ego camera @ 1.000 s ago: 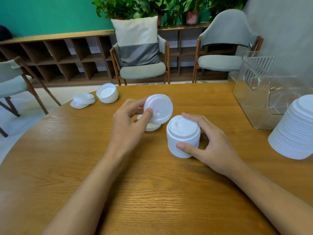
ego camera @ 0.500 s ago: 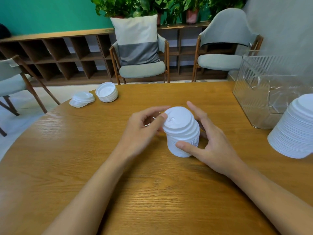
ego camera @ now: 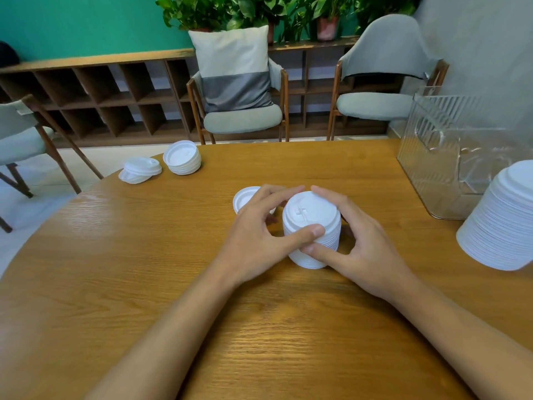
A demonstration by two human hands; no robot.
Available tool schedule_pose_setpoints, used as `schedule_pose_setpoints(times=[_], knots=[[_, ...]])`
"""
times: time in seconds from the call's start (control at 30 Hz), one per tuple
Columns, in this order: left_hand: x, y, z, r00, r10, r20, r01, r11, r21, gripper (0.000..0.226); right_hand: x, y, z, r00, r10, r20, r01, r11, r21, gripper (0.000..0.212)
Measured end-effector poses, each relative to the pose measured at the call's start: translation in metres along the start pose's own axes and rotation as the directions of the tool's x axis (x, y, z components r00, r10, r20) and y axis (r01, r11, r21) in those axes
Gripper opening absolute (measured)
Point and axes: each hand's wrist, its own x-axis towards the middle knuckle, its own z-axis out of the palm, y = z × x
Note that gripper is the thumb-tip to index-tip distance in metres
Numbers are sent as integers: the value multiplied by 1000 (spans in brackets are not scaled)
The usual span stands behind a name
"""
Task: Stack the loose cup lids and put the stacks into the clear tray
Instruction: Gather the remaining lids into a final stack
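A stack of white cup lids (ego camera: 313, 223) stands in the middle of the wooden table (ego camera: 144, 269). My left hand (ego camera: 259, 235) grips its left side, thumb on the front rim and fingers curled over the top edge. My right hand (ego camera: 357, 241) holds the right side, thumb low on the stack's front. Behind my left hand lies a loose lid (ego camera: 245, 196), partly hidden. The clear tray (ego camera: 450, 157) sits at the table's right edge.
A tall leaning stack of lids (ego camera: 507, 223) stands at the near right by the tray. Two small lid piles, one (ego camera: 181, 157) and another (ego camera: 140, 170), lie at the table's far left edge. Chairs and a shelf stand beyond the table.
My left hand brought a single lid from the left onto the top of the stack and now grips the stack's side. My right hand stayed on the stack.
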Motion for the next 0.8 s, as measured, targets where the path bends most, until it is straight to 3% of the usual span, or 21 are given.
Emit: schedule_pose_setpoints(times=[0.2, 0.43, 0.67, 0.73, 0.8], knots=[[1, -3, -5, 1000, -19, 14, 20, 996, -84, 53, 0, 1, -1, 1000, 13, 6, -13, 1000, 9, 85], [1, -6, -5, 997, 11, 82, -2, 994, -109, 55, -2, 1, 0, 1000, -9, -12, 10, 999, 35, 79], [2, -12, -11, 989, 67, 132, -64, 998, -25, 57, -2, 0, -2, 1000, -14, -4, 14, 997, 75, 78], [3, -14, -17, 992, 81, 99, -83, 996, 23, 53, -1, 0, -1, 1000, -10, -11, 11, 997, 76, 76], [6, -20, -29, 993, 117, -19, -115, 987, 114, 43, -1, 0, -1, 1000, -4, -14, 5, 997, 75, 75]])
